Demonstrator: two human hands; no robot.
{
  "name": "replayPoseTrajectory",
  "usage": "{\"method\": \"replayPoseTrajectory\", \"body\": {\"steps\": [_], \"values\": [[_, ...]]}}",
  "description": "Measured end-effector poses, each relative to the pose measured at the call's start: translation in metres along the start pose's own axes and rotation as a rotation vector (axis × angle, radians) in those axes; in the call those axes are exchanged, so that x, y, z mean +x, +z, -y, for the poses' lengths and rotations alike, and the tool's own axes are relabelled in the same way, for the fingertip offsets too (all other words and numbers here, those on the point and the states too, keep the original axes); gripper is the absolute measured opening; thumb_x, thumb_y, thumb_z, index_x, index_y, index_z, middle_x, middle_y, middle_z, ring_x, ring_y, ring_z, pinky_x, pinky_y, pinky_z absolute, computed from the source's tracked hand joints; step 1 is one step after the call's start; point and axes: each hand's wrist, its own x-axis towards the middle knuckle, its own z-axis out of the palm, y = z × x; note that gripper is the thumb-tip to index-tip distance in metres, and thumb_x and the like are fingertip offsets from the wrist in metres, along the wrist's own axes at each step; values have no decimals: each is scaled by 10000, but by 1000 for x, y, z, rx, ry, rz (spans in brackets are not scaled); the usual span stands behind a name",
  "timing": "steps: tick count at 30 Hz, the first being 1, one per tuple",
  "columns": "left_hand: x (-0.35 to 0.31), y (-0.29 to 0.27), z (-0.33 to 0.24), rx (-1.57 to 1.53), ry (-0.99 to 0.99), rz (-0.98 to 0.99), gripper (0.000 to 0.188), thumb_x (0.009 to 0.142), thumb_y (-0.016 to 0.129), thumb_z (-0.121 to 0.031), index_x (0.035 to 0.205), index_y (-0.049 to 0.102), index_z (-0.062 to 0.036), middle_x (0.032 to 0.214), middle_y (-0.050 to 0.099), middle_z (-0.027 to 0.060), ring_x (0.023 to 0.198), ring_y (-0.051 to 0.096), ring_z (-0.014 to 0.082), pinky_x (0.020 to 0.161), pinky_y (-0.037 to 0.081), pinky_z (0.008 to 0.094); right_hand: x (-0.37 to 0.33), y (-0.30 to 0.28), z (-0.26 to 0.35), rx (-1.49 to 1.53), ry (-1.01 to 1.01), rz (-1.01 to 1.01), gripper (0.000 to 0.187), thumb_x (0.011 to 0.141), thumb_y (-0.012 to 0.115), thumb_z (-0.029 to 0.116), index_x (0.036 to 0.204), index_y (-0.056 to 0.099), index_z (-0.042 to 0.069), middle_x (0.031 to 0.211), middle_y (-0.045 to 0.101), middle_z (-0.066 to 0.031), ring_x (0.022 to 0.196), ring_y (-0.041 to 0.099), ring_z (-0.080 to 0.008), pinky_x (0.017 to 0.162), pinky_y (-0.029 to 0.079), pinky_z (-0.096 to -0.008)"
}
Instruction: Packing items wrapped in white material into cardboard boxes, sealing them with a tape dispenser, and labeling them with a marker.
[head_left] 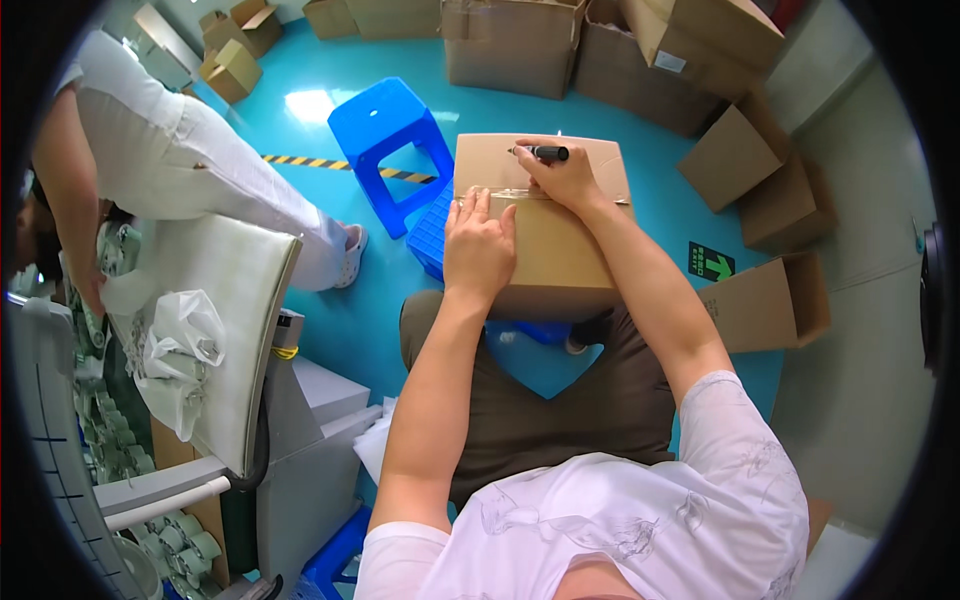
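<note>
A closed cardboard box (560, 245) stands in front of my knees, with clear tape running across its top seam. My left hand (480, 245) lies flat on the box's left side, fingers stretched toward the tape. In my right hand (563, 180) is a black marker pen (547, 153), gripped between thumb and fingers. Its tip points left, over the far flap of the box; whether it touches the cardboard I cannot tell. Any marks under the tip are too small to make out.
Beyond the box to the left are a blue plastic stool (385, 105) and a blue crate (430, 235). Cardboard boxes (510, 50) line the far wall; open ones (765, 305) stand at right. Another person (160, 120) works at left beside a padded table (235, 370) holding white plastic bags (185, 345).
</note>
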Motion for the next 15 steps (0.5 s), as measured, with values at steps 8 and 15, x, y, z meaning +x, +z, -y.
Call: {"method": "replayPoseTrajectory", "body": {"steps": [8, 15], "values": [[0, -1, 4, -22, -38, 5, 500, 1033, 493, -302, 795, 753, 51, 1283, 651, 226, 1283, 563, 357, 1138, 358, 479, 5, 7, 3, 25, 195, 45, 244, 865, 716, 251, 973, 783, 42, 670, 715, -102, 564, 674, -128, 579, 539, -281], [2, 0, 0, -29, -31, 0, 465, 1021, 520, -282, 788, 755, 45, 1285, 649, 231, 1280, 564, 359, 1141, 357, 475, 3, -3, -2, -32, 155, -7, 242, 855, 721, 247, 945, 787, 33, 618, 695, -72, 497, 642, -111, 536, 526, -274]]}}
